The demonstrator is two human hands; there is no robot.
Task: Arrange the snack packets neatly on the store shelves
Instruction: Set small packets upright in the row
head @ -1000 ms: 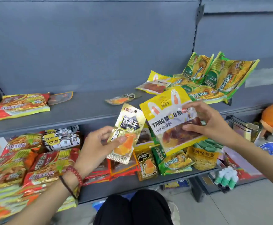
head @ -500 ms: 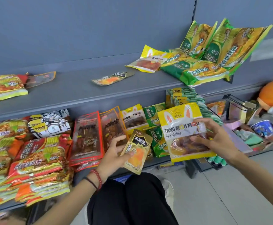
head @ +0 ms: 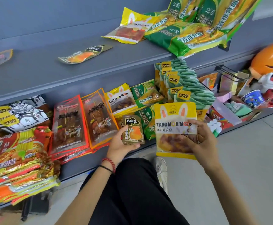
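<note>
My left hand (head: 122, 146) grips a small gold packet (head: 133, 129) with an orange picture, held in front of the lower shelf (head: 71, 168). A large yellow Tang Mou Mou bag (head: 174, 127) is pinched by my right hand (head: 202, 140) along its right edge, just right of the gold packet. A matching yellow bag (head: 121, 99) stands on the lower shelf behind. On the upper shelf (head: 35, 70) lie another gold packet (head: 84, 54) and another yellow bag (head: 131, 28).
Red clear-front packets (head: 69, 124) and noodle bags (head: 14, 156) fill the lower shelf's left. Green packs (head: 189, 82) stand at its right. Green and yellow bags (head: 197, 25) pile on the upper shelf's right. An orange figure (head: 270, 57) and a wire rack (head: 229, 77) stand far right. My knee (head: 132, 192) is below.
Both hands have come down from the upper shelf's level to the lower shelf, each still holding its packet. The view has tilted downward and moved closer.
</note>
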